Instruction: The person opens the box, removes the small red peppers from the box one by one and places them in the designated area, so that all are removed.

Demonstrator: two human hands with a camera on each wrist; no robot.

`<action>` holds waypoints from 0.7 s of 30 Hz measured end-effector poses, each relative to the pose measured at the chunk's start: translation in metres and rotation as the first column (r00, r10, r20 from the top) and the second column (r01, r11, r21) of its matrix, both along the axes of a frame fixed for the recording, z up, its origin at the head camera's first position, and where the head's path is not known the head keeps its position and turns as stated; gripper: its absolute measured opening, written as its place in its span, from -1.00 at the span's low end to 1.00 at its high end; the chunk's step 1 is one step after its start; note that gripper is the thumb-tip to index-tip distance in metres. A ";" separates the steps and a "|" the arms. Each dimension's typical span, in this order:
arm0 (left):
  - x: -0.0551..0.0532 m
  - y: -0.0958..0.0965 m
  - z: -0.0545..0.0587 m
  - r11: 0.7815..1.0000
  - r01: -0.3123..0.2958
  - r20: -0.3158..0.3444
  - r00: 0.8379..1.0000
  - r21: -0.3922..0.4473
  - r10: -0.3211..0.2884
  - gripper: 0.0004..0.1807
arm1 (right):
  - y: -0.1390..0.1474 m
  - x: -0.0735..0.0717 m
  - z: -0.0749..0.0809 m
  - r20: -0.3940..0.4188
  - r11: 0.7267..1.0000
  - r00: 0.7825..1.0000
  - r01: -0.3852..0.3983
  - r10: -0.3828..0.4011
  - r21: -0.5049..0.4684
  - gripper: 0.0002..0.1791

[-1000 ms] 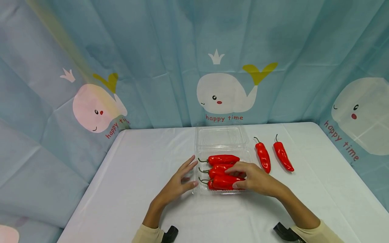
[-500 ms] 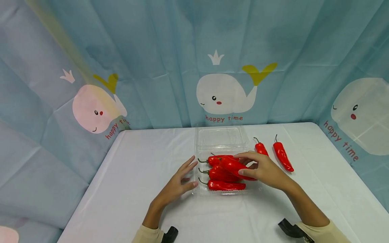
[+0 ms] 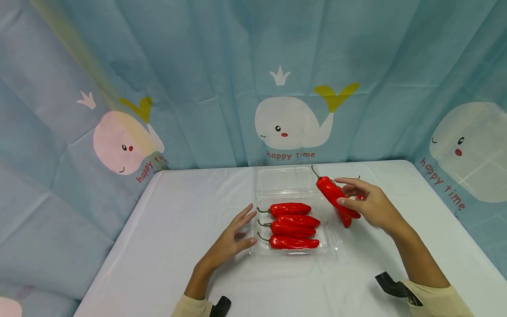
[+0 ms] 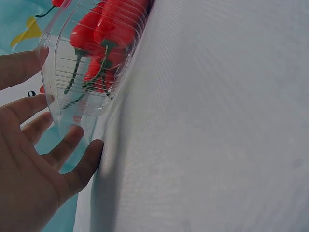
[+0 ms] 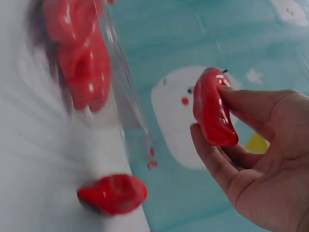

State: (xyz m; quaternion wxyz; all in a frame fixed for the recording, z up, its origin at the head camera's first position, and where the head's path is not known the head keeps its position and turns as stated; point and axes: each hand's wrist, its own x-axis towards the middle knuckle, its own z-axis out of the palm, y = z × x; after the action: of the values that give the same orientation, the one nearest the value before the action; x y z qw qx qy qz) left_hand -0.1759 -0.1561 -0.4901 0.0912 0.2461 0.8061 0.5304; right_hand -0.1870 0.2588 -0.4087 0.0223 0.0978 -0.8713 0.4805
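The held pepper (image 3: pixel 331 192) moved right, slanting, stem (image 3: pixel 315 172) pointing far-left.

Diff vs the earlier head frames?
The right hand lifted a red pepper from the clear box and carried it right; it now partly covers a loose pepper in the head view. Nothing visibly let go. Unchanged: left hand at the box's left side, four peppers in the box.

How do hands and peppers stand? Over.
Right hand pinching one pepper, near right side of box. Left hand, fingers spread, at its left edge. Four peppers in box, lid open. In head view, held pepper partly hides another pepper.
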 end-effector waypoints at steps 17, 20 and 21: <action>0.000 0.001 0.000 1.000 0.002 0.003 1.000 0.004 -0.002 -0.18 | 0.054 -0.016 -0.021 0.061 0.977 0.975 0.209 -0.211 0.035 -0.29; 0.000 0.001 0.000 1.000 0.004 0.003 1.000 0.007 -0.004 -0.18 | 0.062 -0.018 -0.026 0.071 0.970 0.968 0.237 -0.240 0.048 -0.28; 0.000 0.001 0.000 1.000 0.004 0.005 1.000 0.007 -0.004 -0.18 | 0.065 -0.018 -0.027 0.074 0.968 0.966 0.245 -0.248 0.053 -0.27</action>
State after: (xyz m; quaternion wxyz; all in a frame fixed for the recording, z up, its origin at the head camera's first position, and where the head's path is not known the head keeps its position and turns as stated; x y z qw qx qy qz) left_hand -0.1761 -0.1554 -0.4897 0.0932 0.2467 0.8035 0.5338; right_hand -0.2053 0.3242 -0.4357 0.0448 -0.0302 -0.8870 0.4585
